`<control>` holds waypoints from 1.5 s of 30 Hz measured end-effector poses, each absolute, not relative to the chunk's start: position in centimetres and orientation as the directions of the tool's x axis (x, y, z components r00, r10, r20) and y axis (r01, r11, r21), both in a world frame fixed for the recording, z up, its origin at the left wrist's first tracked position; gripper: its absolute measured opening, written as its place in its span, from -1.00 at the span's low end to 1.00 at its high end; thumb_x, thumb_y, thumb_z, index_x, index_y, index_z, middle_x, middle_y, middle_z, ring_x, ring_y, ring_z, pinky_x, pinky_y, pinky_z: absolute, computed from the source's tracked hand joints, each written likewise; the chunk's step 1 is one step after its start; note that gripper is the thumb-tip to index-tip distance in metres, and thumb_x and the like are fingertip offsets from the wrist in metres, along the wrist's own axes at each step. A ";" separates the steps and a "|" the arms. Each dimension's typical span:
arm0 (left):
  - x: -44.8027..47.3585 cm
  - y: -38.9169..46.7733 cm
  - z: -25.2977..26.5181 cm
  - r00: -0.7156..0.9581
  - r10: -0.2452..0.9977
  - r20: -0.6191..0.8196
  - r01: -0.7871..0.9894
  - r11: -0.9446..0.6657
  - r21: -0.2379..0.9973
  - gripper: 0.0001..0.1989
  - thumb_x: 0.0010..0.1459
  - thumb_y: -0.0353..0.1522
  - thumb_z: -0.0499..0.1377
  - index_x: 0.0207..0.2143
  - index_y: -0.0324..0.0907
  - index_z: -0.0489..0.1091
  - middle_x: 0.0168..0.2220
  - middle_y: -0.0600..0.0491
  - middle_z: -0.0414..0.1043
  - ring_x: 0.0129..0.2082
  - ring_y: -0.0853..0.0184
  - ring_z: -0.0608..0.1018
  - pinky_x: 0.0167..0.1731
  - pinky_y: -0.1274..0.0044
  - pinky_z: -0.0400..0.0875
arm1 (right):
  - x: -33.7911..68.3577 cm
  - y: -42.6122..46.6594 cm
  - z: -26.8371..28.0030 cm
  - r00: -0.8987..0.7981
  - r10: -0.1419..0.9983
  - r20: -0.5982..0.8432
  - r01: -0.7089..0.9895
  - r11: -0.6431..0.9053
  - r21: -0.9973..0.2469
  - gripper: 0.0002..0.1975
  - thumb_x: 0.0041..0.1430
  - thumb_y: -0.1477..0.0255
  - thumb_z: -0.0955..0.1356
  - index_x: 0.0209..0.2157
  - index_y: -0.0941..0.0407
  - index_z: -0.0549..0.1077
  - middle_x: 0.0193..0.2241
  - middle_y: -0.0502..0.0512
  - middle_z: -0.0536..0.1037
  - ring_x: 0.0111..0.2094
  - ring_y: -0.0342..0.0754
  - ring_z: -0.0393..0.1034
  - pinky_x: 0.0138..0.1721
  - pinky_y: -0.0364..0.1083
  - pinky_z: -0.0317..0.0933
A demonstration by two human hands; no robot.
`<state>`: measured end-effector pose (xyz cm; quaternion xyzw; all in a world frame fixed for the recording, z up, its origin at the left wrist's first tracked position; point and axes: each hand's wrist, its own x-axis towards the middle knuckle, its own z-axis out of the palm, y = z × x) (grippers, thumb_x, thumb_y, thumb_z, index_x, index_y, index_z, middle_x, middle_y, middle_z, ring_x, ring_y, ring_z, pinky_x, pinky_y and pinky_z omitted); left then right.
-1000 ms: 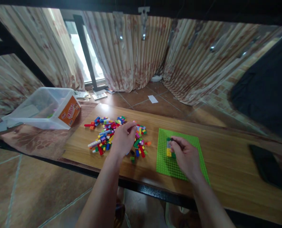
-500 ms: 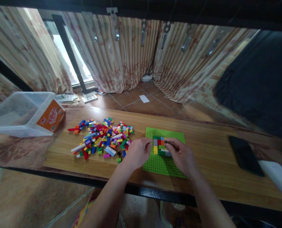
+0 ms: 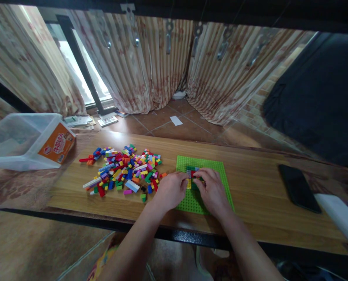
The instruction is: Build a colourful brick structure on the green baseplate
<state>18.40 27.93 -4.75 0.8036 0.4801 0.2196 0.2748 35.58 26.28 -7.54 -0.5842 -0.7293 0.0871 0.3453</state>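
Both hands' grip pinched on bricks (image 3: 192, 176) on baseplate (image 3: 217, 171): left hand (image 3: 170, 190), right hand (image 3: 210, 190); hard pressing could slide baseplate along counter (image 3: 256, 195)

I see a long wooden table (image 3: 258, 187) with a smooth, slightly shiny varnish. The small coloured plastic bricks (image 3: 124, 171) look glossy, and the green studded plastic baseplate (image 3: 217, 171) looks more matt. The clear plastic storage box (image 3: 18, 140) is translucent. The striped curtains (image 3: 150, 66) are cloth.
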 end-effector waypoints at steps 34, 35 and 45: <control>18.4 27.3 -4.6 0.457 0.886 0.080 0.700 -0.414 0.582 -0.72 0.26 -0.43 -0.03 -0.16 -0.11 0.48 -0.23 0.01 0.50 -0.25 0.29 0.55 -0.25 0.51 0.43 | 36.1 27.3 -8.5 0.322 0.912 0.255 0.524 0.053 -0.850 -0.78 0.08 0.29 0.36 -0.30 0.10 0.56 -0.17 0.18 0.51 -0.12 0.05 0.38 -0.05 0.09 0.25; 18.4 27.2 -4.6 0.460 0.884 0.078 0.706 -0.417 0.572 -0.72 0.26 -0.43 -0.03 -0.16 -0.11 0.48 -0.23 0.01 0.49 -0.26 0.29 0.55 -0.26 0.51 0.43 | 35.9 27.3 -8.4 0.314 0.913 0.260 0.555 0.045 -0.830 -0.78 0.06 0.28 0.37 -0.31 0.10 0.56 -0.18 0.18 0.50 -0.12 0.06 0.38 -0.04 0.10 0.24; 18.8 26.2 -4.7 0.507 0.859 0.078 0.739 -0.479 0.473 -0.68 0.28 -0.44 -0.06 -0.05 -0.12 0.41 -0.17 -0.01 0.43 -0.23 0.29 0.52 -0.22 0.49 0.43 | 35.0 27.6 -8.1 0.306 0.910 0.279 0.677 -0.002 -0.736 -0.80 -0.03 0.28 0.41 -0.36 0.09 0.54 -0.17 0.18 0.43 -0.08 0.11 0.31 -0.01 0.15 0.17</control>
